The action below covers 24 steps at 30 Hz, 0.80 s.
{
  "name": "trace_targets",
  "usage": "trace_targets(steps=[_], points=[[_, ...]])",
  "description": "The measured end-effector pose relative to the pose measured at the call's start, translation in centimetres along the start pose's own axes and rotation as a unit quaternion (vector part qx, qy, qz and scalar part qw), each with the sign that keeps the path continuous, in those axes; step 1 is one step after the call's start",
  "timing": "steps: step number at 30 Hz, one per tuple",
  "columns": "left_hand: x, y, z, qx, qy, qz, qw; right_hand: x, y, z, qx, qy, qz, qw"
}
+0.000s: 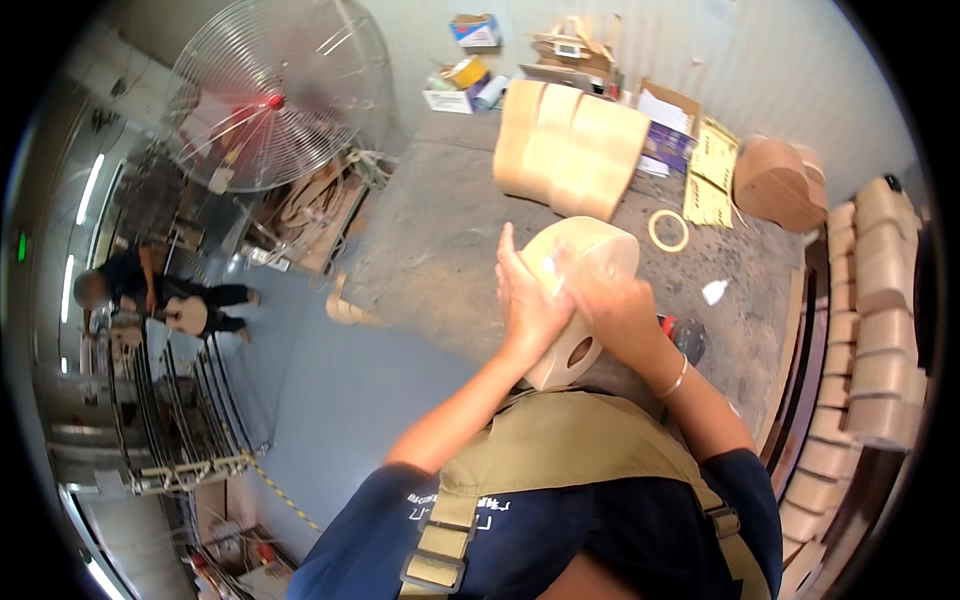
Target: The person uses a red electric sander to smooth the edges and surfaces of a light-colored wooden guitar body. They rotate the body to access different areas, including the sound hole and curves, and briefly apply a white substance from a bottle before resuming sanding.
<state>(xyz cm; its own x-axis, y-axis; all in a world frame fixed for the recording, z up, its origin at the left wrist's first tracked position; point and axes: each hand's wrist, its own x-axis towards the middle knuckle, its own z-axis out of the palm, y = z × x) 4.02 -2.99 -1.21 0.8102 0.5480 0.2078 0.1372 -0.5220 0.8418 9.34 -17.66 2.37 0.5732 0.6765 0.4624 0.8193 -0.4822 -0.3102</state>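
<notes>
Since the guitar body [603, 240] at the worktop's [430, 230] near edge shows a soundhole [580, 350] but no neck, looks part-done; left hand [532, 305] braced alongside, fingers extended; right hand [617, 312] curled over it, blurred.

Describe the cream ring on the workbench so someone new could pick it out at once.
Find the large grey workbench, then the right hand on the pale wooden body. Up and right of that hand, below and left of the yellow sheets, lies the cream ring. Unlike the sheets, it has an open middle with bench showing through.
</notes>
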Motion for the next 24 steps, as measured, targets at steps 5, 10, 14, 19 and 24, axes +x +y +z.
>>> trace_targets(steps=[5, 10, 14, 19, 24], points=[[0.4, -0.5, -0.6, -0.011, -0.033, -0.011, 0.999, -1.3, 1.3, 4.3, 0.015, 0.076, 0.061, 0.995], [0.4, -1.4, -1.0, -0.044, -0.053, -0.020, 0.997, -0.8, 1.4, 5.7, 0.076, 0.220, 0.075, 0.970], [0.7, -2.2, -1.4, -0.025, -0.050, 0.003, 0.998, -1.7, 0.3, 6.6, 0.069, 0.163, 0.065, 0.982], [0.4, -1.2, -1.7, -0.049, -0.061, -0.019, 0.997, -0.7, 1.4, 6.8, 0.142, 0.231, 0.100, 0.957], [0.6, -2.4, -1.7, -0.084, -0.056, -0.011, 0.995, -1.5, -0.8, 4.7, 0.051, 0.152, -0.047, 0.986]])
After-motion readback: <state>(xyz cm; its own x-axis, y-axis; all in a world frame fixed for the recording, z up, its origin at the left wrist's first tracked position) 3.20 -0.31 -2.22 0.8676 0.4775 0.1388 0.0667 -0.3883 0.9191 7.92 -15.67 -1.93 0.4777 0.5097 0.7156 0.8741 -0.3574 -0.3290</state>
